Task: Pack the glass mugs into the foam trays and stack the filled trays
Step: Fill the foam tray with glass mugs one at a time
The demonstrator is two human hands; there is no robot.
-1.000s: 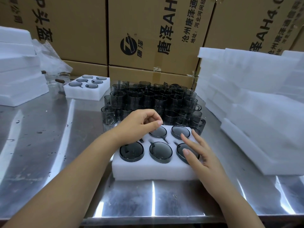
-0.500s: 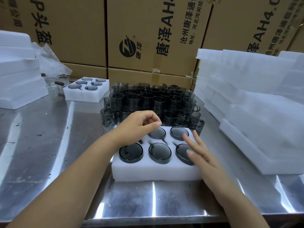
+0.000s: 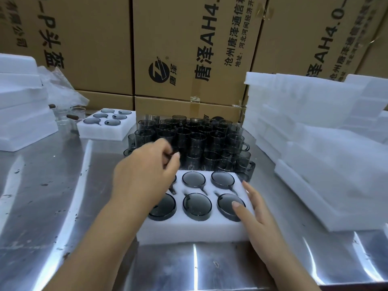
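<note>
The right hand [image 3: 258, 213] lies nearest, fingers straight and holding nothing, flat against the right edge of the foam tray [image 3: 189, 229], with one fingertip touching the front-right mug [image 3: 228, 206]. To the left of that hand, five mugs sit in the tray pockets. The sixth pocket, at the back left, lies under the left hand [image 3: 144, 175], and only what looks like a handle shows beside the palm. The left hand is blurred, its fingers curled toward the thumb; whether they pinch anything cannot be told. Just beyond its fingertips stand the loose mugs [image 3: 195, 139], packed close together and touching the back edge of the tray. Judged from this, the step in hand is finishing the fill of this tray. The next move calls for checking that the hidden pocket is filled, then gripping the tray at both ends and lifting it level so that no mug tips out. Farther left of the left hand, a second tray [image 3: 100, 131] sits filled on the table [image 3: 63, 206]. Cardboard boxes [image 3: 189, 49] stand behind.
</note>
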